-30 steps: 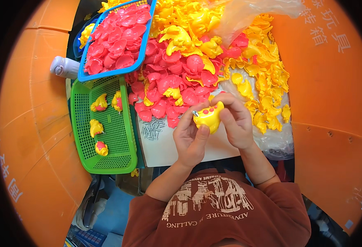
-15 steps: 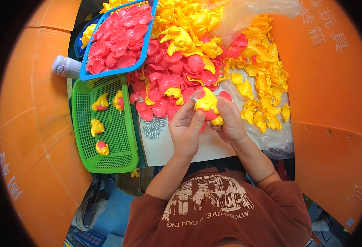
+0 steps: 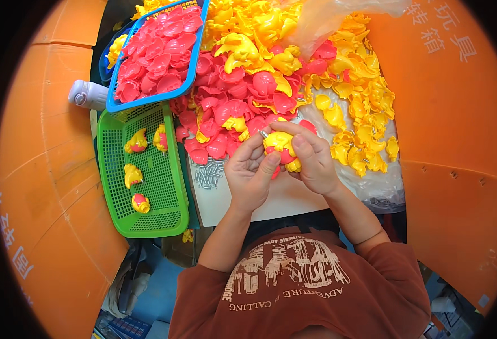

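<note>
Between my two hands is a small yellow and red plastic toy figure (image 3: 279, 144), with a silver metal pin sticking out at its upper left. My left hand (image 3: 251, 175) grips its left side, the thumb pressed on the red part. From the right, my right hand (image 3: 315, 161) closes on it with thumb and fingers. Several silver pins (image 3: 208, 174) lie on the white tabletop (image 3: 231, 200) left of my left hand. Red plastic shells (image 3: 226, 118) are heaped just beyond my hands, and yellow shell pieces (image 3: 367, 113) spread out to the right.
A green mesh basket (image 3: 161, 223) at the left holds several yellow and red figures. Above it, a blue basket (image 3: 113, 106) is full of red shells. A pale bottle (image 3: 87, 94) lies beside it. Orange panels (image 3: 457, 198) stand on both sides; clear plastic film (image 3: 381, 189) lies at right.
The figure has tipped a little and sits slightly lower and further left in my hands. My right fingers have curled further over its top. The whole view has shifted slightly.
</note>
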